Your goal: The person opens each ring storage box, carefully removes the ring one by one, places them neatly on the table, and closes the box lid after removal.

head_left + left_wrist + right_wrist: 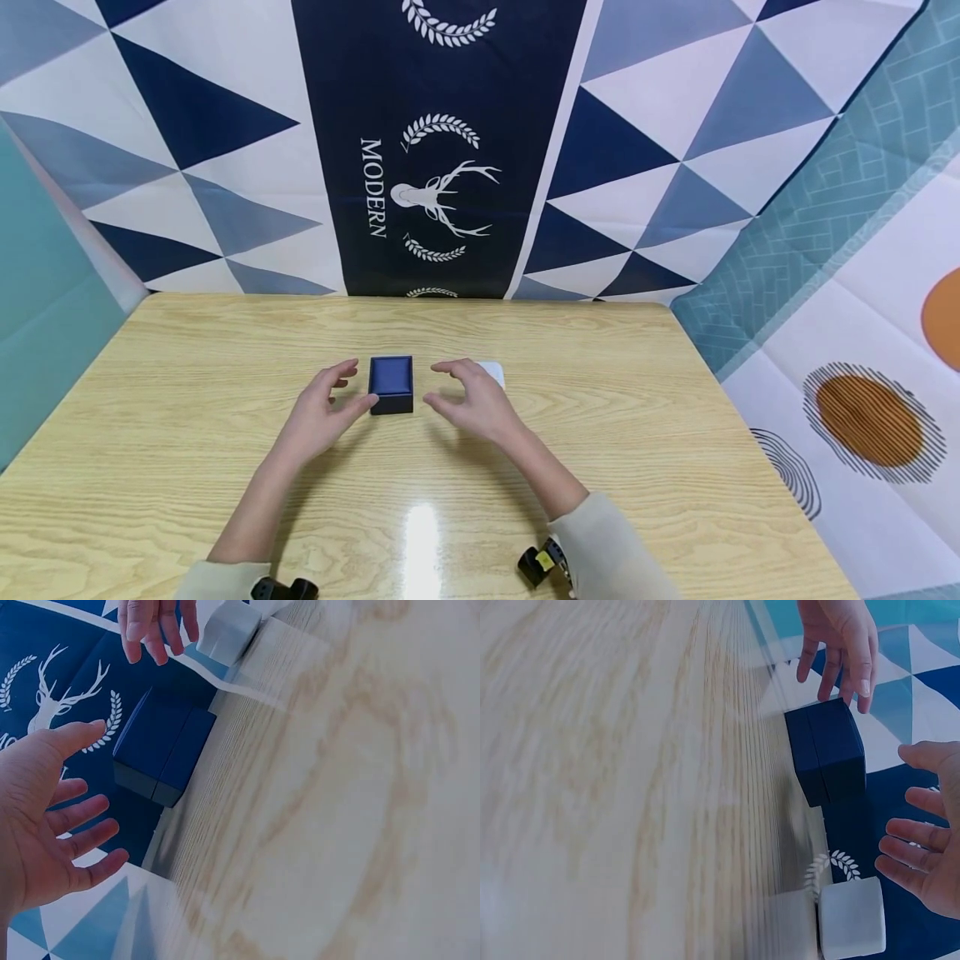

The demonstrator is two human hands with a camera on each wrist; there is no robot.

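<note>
A small dark blue box [392, 385] sits on the wooden table with its lid down; a seam runs round its sides in the left wrist view [163, 746]. To its left is my left hand [318, 421], fingers spread and slightly bent, the thumb tip by the box's near left corner. Whether that thumb touches the box I cannot tell. My right hand [476, 400] is on the other side, apart from the box, its fingers loosely bent around nothing. Behind the right hand stands a small white rounded block [852, 919], partly hidden in the head view.
The wooden table [637, 450] ends at a patterned cloth [442, 150] that hangs behind it. Dark wrist-worn devices [543, 562] are strapped near both sleeves. A glossy light reflection lies on the tabletop between the forearms.
</note>
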